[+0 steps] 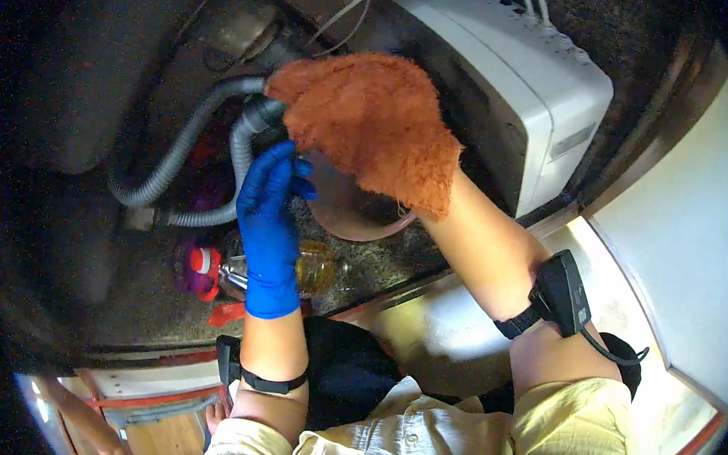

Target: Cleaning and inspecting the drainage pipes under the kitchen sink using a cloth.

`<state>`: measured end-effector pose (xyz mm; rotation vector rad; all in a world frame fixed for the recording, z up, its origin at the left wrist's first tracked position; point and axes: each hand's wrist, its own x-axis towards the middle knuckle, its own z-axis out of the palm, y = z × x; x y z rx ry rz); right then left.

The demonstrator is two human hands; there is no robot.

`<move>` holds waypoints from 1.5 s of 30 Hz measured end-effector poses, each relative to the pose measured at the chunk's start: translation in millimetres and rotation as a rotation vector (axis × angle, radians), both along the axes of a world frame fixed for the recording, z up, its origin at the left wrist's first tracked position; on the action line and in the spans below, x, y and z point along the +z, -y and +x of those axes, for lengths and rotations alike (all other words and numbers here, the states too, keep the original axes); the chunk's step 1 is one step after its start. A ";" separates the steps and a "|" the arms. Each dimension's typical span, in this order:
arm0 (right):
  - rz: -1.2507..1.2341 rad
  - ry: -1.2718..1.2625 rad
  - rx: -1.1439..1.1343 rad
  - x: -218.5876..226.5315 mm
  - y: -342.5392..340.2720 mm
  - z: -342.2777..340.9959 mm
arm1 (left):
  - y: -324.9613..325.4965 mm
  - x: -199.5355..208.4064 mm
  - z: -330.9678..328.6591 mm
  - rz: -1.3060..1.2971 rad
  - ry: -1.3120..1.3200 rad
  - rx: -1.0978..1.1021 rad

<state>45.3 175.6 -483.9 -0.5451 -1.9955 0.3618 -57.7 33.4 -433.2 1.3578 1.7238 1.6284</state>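
Mitt (pixel 370 124): orange, shaggy, covers the right hand (pixel 386 137) entirely, so its grip cannot be told; pressed against the grey ribbed hose (pixel 245 133) near a dark pipe. Left hand (pixel 271 222), blue glove, fingers curled loosely at the hose bend. White box (pixel 514 86) close on the right; bottle (pixel 311 270) lies below. Cramped cabinet.

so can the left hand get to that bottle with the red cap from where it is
Probably yes. The left hand, in a blue glove, hangs right over the bottle, by the grey hose, with nothing between. The right hand, under an orange cloth, is higher up.
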 end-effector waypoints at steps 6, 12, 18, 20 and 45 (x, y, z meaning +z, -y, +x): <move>0.233 -0.013 -0.296 6.1 -44.8 21.3 | -35.1 -61.5 -40.8 -0.038 0.209 0.082; 0.306 0.115 -0.551 9.0 -53.1 17.0 | -66.9 -71.7 -33.2 -0.179 0.157 0.010; 0.274 0.198 -0.414 13.1 -23.6 4.2 | -80.5 -82.2 -45.0 -0.096 -0.093 -0.140; 0.281 0.251 -0.395 18.0 -20.5 18.8 | -92.0 -98.2 -50.6 -0.106 0.018 -0.143; -0.014 0.000 0.255 -28.8 -29.4 -22.4 | -78.0 -132.4 -77.3 0.123 -1.397 -0.175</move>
